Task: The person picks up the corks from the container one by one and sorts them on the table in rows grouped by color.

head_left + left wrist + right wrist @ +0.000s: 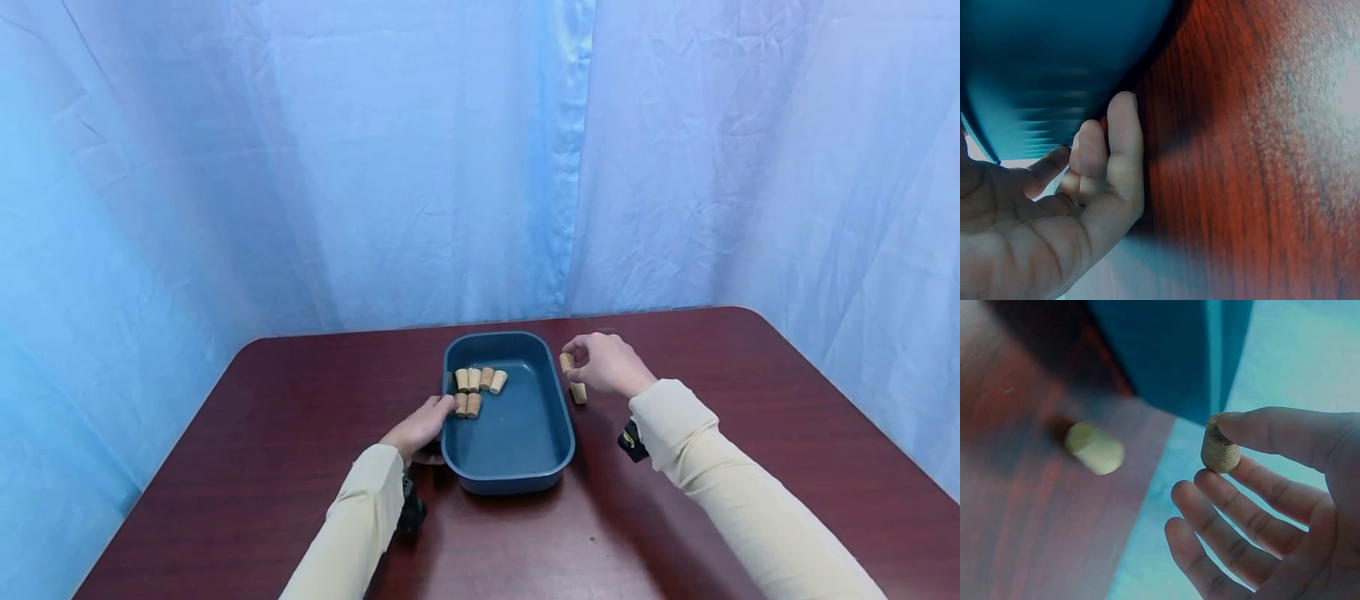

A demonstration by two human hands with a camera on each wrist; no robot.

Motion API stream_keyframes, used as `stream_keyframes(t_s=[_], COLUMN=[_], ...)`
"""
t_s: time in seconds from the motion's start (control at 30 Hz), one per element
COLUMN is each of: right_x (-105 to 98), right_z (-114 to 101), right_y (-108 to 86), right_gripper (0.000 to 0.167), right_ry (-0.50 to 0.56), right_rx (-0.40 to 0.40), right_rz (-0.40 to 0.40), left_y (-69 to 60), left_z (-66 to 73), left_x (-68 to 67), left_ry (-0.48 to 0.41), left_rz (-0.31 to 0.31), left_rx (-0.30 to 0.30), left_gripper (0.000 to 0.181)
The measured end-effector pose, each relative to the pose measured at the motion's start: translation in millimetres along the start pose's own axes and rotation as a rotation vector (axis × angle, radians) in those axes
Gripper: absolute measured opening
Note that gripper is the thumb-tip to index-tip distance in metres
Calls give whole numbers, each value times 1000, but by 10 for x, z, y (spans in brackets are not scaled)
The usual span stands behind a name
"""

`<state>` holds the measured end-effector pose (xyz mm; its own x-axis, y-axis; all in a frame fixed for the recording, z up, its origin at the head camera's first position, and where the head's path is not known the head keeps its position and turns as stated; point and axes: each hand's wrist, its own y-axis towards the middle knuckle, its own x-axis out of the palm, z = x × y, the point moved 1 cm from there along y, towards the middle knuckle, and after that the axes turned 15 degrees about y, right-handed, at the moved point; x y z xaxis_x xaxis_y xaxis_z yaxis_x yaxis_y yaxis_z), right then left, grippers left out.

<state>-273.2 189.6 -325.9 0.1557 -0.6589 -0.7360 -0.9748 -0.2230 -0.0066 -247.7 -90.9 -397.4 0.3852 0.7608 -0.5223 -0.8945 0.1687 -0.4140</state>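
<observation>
A blue rectangular tray [517, 446] stands on the table with several tapered cork stoppers [474, 380] lying in two rows along its left side. At its left wall, my left hand [420, 429] holds the tray, thumb at the rim and curled fingers [1125, 125] against the outside. Beyond the right rim, my right hand [611, 364] pinches a cork stopper [1219, 450] between thumb and fingers, raised off the table. Another cork stopper [578, 392] lies on its side on the table below that hand, close to the tray's right wall.
The dark red wooden table [330, 400] has rounded far corners. Light blue curtains [420, 167] hang behind it and at both sides. Each wrist carries a small black device, one of them seen under the right cuff [633, 442].
</observation>
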Motion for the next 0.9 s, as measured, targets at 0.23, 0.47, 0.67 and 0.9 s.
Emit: stream_keyframes(t_s=[0.23,0.47,0.67,0.9], right_x=[23,102,185,212], right_z=[251,367,424,540], right_y=[-71,-70,-50,-40], right_gripper=[32,34,34,37], right_ry=[-1,-8,-21,-30], right_rx=[39,86,138,137], right_rz=[11,12,2,5], left_y=[-7,-83,-98,-105], left_z=[-24,-94,-151,-167], left_x=[-27,-106,-133,-128], left_ry=[10,4,1,-3], left_rz=[5,18,27,27], left_rx=[19,2,-14,-10], left_gripper=[63,63,63,64])
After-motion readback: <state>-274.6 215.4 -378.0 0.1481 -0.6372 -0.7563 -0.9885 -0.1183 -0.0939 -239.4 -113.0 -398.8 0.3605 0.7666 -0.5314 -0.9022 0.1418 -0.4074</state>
